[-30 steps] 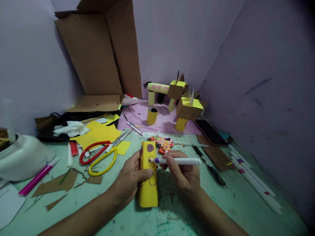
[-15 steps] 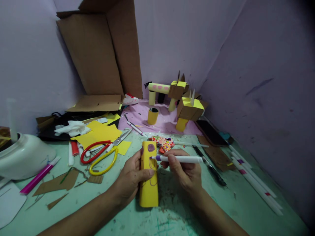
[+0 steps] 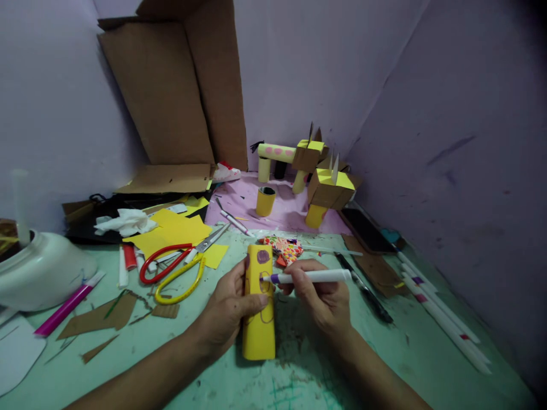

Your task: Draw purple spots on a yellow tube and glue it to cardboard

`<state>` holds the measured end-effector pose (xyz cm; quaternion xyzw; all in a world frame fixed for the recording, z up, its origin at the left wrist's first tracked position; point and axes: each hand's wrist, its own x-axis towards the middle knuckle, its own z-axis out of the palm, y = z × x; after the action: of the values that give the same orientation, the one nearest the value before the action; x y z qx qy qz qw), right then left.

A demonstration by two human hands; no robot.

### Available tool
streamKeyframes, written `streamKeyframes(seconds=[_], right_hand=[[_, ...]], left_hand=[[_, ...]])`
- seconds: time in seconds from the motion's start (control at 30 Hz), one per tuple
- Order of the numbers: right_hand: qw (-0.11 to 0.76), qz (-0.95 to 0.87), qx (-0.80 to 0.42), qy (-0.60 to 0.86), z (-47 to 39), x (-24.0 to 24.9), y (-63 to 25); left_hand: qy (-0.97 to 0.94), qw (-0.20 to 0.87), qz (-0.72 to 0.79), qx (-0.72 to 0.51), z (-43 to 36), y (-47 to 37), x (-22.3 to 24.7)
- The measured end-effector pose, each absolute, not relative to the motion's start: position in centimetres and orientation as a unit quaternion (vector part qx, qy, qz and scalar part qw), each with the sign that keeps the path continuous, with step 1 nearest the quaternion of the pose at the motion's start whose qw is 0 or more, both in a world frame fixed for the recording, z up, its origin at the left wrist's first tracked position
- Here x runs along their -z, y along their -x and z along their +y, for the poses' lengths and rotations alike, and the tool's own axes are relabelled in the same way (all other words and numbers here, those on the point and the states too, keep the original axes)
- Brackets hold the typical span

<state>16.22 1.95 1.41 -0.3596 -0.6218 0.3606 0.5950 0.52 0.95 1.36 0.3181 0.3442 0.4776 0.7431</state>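
Hands, two — the left (image 3: 226, 310) gripping one yellow rectangular paper tube (image 3: 258, 339), the right (image 3: 322, 296) pinching one slim white purple-tipped marker (image 3: 316, 277) against it.

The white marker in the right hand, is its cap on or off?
Off. The white marker in the right hand shows its narrow tip, uncovered, at the yellow tube.

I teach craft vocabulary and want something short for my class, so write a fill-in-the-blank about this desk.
The left hand holds a tube whose colour is ____. The hand with the marker is the person's ____ one. One handle of the scissors is yellow and the other is ____. The pot is coloured ____.

Missing words: yellow; right; red; white.
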Motion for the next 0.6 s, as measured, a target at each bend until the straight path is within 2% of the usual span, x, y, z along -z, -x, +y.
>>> streamKeyframes(seconds=[0.6], right_hand=[[0.592, -0.622, -0.349, 0.374, 1.77, -1.77, -16.14]], left_hand=[[-0.307, 0.745, 0.354, -0.475, 0.82, -0.60, -1.69]])
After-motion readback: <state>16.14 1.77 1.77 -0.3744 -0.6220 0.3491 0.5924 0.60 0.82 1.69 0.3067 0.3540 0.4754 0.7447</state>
